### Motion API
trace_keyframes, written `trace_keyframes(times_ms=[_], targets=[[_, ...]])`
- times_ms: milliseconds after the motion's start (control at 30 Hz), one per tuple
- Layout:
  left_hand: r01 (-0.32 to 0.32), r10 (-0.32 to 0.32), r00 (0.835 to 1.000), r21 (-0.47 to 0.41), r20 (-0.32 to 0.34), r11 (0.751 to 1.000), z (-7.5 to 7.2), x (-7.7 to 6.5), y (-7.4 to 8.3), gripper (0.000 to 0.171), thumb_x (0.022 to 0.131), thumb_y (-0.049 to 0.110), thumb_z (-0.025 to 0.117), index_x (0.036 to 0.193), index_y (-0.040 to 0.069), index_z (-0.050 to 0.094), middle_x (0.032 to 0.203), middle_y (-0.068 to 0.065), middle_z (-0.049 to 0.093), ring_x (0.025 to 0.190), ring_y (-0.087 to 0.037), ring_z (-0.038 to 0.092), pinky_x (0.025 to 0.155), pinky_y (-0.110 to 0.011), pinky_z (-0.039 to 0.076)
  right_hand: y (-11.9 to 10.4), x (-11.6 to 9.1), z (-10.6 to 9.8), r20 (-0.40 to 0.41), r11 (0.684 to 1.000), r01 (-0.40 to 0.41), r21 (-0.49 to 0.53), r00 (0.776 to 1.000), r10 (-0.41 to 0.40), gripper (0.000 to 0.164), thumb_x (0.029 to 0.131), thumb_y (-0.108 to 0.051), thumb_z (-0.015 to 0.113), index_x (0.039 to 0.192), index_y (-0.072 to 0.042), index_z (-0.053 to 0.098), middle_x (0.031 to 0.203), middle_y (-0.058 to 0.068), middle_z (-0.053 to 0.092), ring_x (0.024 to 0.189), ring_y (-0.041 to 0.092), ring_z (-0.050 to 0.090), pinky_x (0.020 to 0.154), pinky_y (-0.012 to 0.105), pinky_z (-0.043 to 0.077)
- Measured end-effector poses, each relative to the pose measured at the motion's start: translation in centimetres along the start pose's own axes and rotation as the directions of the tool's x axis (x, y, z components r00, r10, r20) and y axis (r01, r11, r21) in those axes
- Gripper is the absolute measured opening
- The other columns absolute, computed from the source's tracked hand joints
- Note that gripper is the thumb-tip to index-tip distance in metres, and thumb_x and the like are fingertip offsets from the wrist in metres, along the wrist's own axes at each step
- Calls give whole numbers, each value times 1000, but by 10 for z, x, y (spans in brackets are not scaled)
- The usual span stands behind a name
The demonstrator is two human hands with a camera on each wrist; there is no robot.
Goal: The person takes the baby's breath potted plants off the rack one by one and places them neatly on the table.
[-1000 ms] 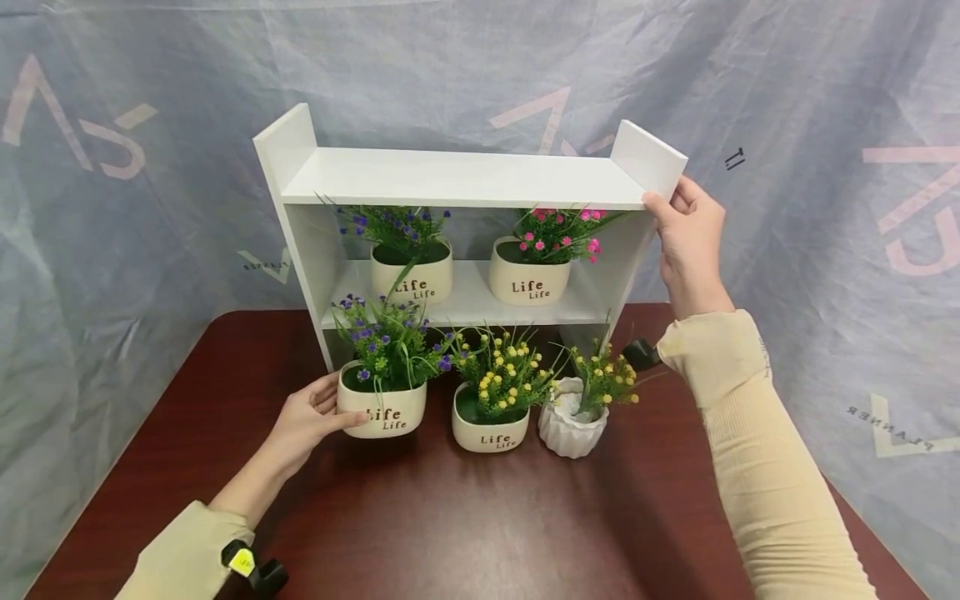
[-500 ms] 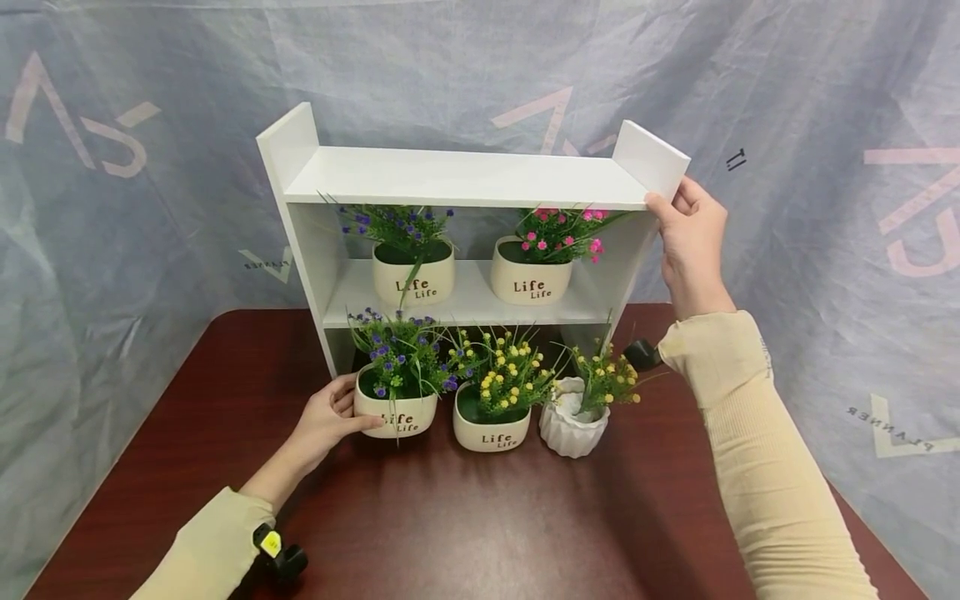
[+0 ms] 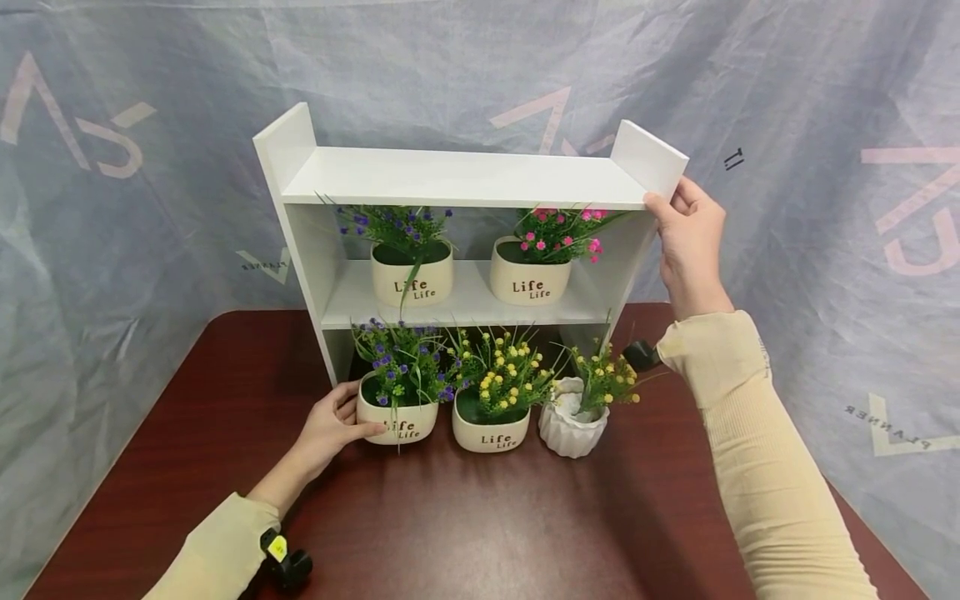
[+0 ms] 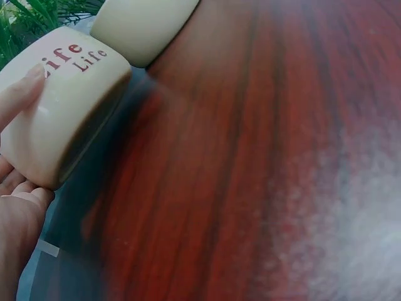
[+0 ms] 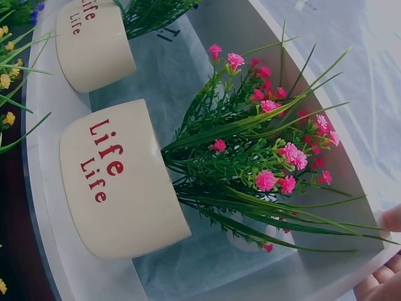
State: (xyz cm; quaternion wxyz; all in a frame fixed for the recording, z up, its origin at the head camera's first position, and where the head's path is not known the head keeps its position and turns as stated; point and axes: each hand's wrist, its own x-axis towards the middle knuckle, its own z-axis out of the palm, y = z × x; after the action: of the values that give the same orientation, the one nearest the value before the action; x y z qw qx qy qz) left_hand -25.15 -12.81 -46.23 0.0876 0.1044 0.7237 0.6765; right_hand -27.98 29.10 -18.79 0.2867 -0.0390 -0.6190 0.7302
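Observation:
My left hand (image 3: 330,425) grips the left end of a cream flowerpot (image 3: 420,423) with purple flowers, thumb across its "Life" lettering. In the left wrist view part of this pot's (image 4: 75,94) underside shows; whether it touches the table I cannot tell. A white two-tier shelf (image 3: 450,177) stands behind. My right hand (image 3: 692,237) holds its right side panel near the top board, thumb at the front and the other fingers partly hidden behind. On the middle board sit a purple-flowered pot (image 3: 431,279) and a pink-flowered pot (image 3: 528,275).
Right of the held pot stand a cream pot (image 3: 487,435) with yellow flowers and a white fluted pot (image 3: 572,429), also yellow-flowered. All are in front of the shelf on a dark red wooden table (image 3: 480,525). Grey cloth (image 3: 450,67) hangs behind.
My left hand has moved the purple-flowered pot rightward and slightly down, closer to the yellow-flowered one. The right hand keeps its hold on the shelf.

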Motion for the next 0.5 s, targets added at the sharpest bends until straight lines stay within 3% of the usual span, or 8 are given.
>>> trace_keyframes(times_ms=[333, 500], targets=[[-17, 16, 999, -11, -30, 1000, 4, -3, -1, 81, 75, -2, 79, 144, -2, 35, 148, -24, 40, 111, 12, 52, 89, -13, 50, 0, -1, 1, -16, 1000, 2, 13, 1000, -2, 48, 89, 4, 61, 136, -5, 56, 142, 12, 54, 121, 16, 56, 109, 33, 42], [-5, 5, 1000, 11, -19, 1000, 7, -3, -4, 82, 76, -1, 79, 144, -2, 34, 149, -22, 38, 133, -17, 47, 91, -13, 49, 0, -1, 1, -10, 1000, -3, 12, 1000, 3, 49, 89, 4, 61, 137, -6, 55, 142, 12, 54, 121, 16, 56, 109, 33, 41]])
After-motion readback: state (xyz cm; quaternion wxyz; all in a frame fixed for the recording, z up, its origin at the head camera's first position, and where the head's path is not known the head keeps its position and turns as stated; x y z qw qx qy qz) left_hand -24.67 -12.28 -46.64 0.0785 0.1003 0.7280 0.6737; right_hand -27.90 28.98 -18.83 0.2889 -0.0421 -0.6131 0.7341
